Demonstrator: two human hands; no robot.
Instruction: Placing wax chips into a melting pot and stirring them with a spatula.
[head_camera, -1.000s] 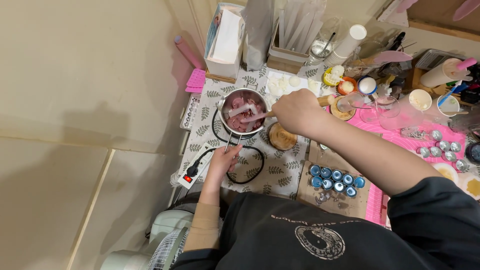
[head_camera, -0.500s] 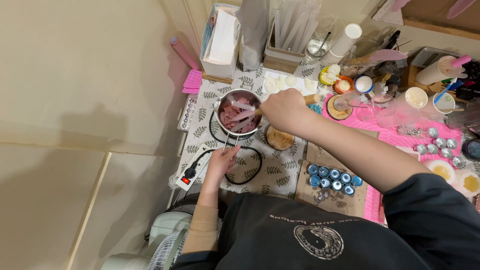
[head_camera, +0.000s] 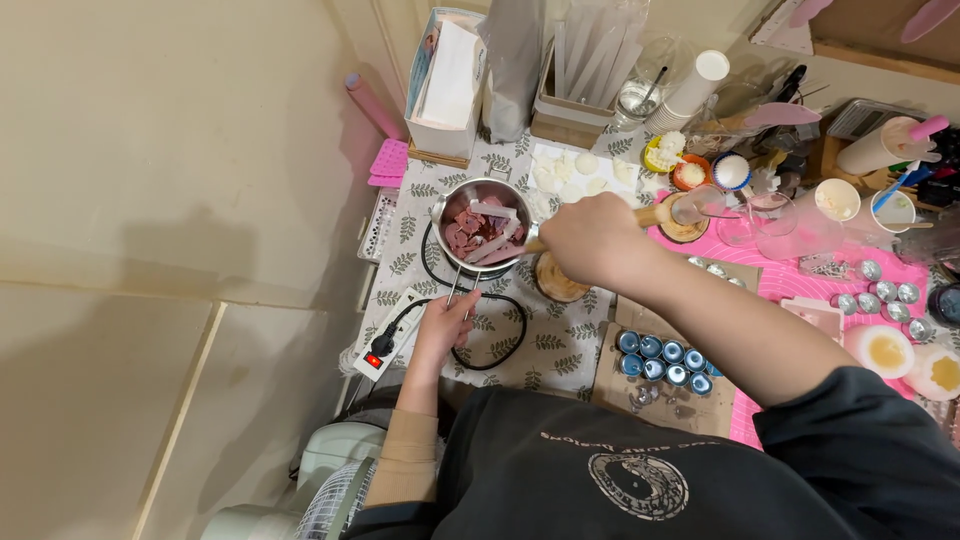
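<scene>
A small metal pot (head_camera: 483, 228) was seen on the leaf-patterned cloth (head_camera: 560, 340), filled with dark pink chunks and a few pale strips. Its thin wire handle (head_camera: 452, 290) was pinched by the left hand (head_camera: 442, 328), fingers pressed together around it. A wooden stick (head_camera: 590, 226) was gripped in the closed fist of the right hand (head_camera: 590, 240), its tip dipped into the pot. Behind the pot, a pale box of white sheets (head_camera: 447, 80) was stood upright, with a grey pouch (head_camera: 515, 65) just beside it. Nearer the body, blue-rimmed tins (head_camera: 665, 362) were laid in rows on brown card. A white power strip (head_camera: 390, 345) with a red switch was spotted left of the hand.
</scene>
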